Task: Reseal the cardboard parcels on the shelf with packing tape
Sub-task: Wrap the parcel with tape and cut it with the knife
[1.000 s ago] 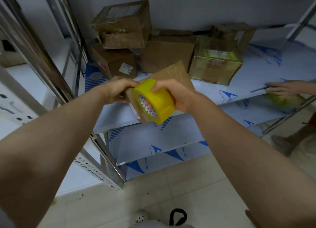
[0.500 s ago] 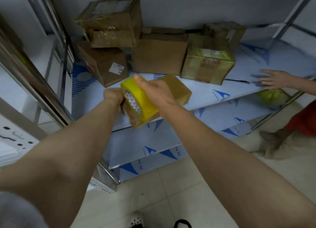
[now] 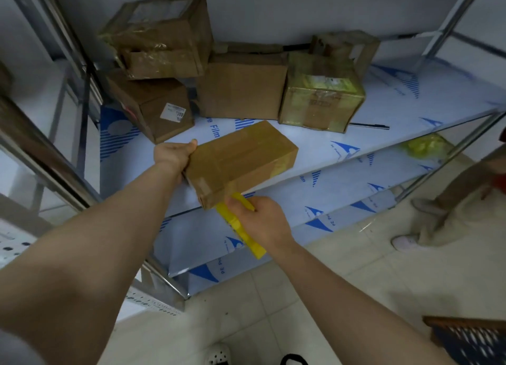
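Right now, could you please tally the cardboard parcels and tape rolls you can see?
Cardboard parcels: 6 (1 in the left hand, 5 on the shelf; another may hide behind)
Yellow tape rolls: 1 (in the right hand)
Total: 7

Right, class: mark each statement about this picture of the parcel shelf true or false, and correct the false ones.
1. The left hand holds the small box by one end. True.
2. The tape roll lies on the shelf. False: the right hand grips it below the small box.
3. Another box sits on the box with the white label. True.
4. The tape roll is blue. False: it is yellow.
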Action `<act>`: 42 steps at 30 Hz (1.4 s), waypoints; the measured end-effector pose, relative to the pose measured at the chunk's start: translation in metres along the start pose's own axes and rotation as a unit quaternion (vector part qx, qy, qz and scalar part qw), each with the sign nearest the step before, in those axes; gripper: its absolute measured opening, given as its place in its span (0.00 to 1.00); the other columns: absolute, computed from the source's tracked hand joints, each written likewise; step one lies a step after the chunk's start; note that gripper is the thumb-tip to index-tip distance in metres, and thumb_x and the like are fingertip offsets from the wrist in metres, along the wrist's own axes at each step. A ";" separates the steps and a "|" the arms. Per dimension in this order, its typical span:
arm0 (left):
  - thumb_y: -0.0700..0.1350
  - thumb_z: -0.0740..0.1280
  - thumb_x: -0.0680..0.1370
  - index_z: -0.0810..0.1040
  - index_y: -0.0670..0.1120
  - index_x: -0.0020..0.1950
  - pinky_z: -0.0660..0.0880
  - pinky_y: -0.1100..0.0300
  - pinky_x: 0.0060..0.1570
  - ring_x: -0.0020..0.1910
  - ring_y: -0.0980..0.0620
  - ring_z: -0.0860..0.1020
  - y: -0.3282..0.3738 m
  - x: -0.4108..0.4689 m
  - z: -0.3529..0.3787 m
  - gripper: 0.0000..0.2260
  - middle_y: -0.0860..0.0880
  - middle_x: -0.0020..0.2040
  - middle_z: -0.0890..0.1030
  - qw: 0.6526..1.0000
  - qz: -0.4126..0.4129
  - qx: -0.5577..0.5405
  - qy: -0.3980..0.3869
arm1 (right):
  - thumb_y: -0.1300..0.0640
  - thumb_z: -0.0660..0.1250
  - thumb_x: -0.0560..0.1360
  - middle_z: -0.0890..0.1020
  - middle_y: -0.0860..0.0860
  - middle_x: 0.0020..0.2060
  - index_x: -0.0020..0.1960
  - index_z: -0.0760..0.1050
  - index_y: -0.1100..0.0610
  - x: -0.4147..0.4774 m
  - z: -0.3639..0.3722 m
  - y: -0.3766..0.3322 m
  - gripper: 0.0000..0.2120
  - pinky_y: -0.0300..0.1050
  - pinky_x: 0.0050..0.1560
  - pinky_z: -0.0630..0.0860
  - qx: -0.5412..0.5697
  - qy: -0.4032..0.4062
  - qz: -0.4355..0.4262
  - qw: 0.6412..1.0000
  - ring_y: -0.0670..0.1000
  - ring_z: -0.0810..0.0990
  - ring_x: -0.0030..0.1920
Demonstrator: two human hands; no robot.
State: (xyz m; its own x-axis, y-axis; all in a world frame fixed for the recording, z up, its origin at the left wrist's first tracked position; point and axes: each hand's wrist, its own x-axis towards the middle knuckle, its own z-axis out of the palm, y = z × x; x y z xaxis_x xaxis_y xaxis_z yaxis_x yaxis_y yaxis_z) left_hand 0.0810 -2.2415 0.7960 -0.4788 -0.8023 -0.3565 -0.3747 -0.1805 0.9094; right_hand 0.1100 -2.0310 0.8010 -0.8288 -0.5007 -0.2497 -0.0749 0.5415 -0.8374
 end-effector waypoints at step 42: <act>0.78 0.42 0.67 0.41 0.49 0.79 0.44 0.42 0.72 0.76 0.39 0.47 -0.014 -0.038 0.019 0.49 0.38 0.77 0.49 0.741 0.237 0.625 -0.071 | 0.42 0.62 0.77 0.68 0.48 0.28 0.30 0.62 0.53 0.029 0.019 0.007 0.22 0.44 0.34 0.63 0.011 -0.008 0.031 0.999 0.51 0.70 0.33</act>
State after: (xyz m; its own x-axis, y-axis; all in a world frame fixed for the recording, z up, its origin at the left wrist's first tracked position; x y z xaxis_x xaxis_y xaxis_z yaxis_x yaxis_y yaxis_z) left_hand 0.0889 -2.1974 0.7929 -0.8372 -0.5231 -0.1594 -0.5375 0.8409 0.0631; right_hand 0.0956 -2.0542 0.7787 -0.8228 -0.4772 -0.3088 -0.0109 0.5564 -0.8308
